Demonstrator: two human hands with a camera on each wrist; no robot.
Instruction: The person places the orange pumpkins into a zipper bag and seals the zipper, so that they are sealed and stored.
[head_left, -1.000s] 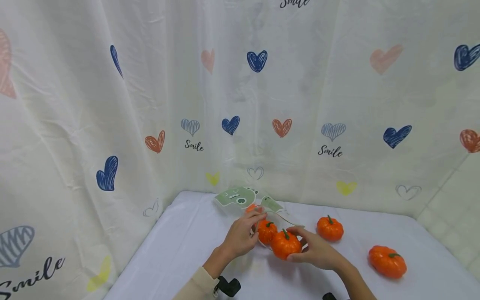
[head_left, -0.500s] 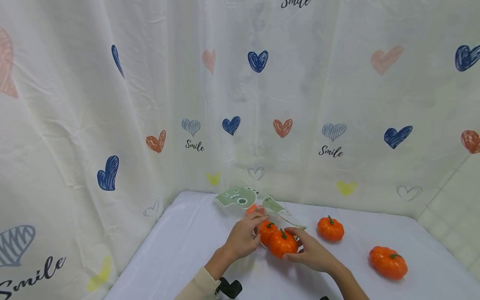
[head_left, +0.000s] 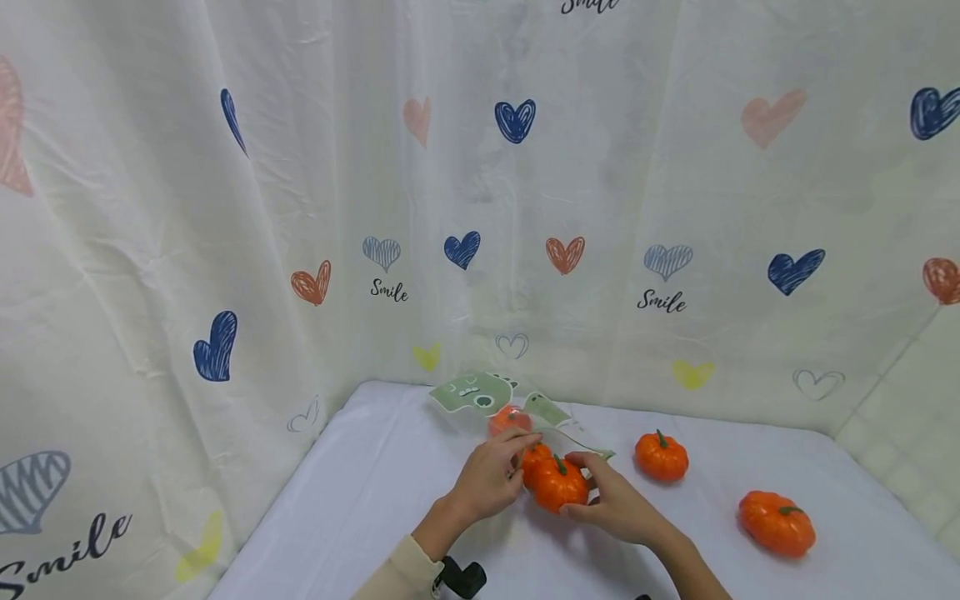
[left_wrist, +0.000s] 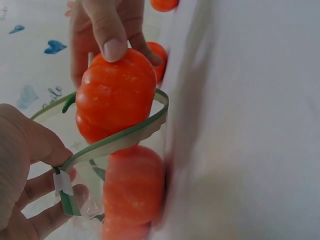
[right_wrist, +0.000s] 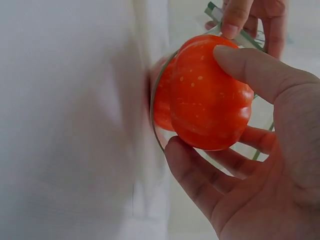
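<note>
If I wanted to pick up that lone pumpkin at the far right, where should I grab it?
Come from above and pinch the far-right pumpkin round its rounded sides, I'd say. It lies a bit tilted on the table, its short green stem slanting sideways and too small to hold. Nothing crowds it, so fingers can close on either flank.

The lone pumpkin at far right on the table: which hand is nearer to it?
Right. The right hand grips another pumpkin left of the lone pumpkin; the left hand pinches the bag rim, farther left.
</note>
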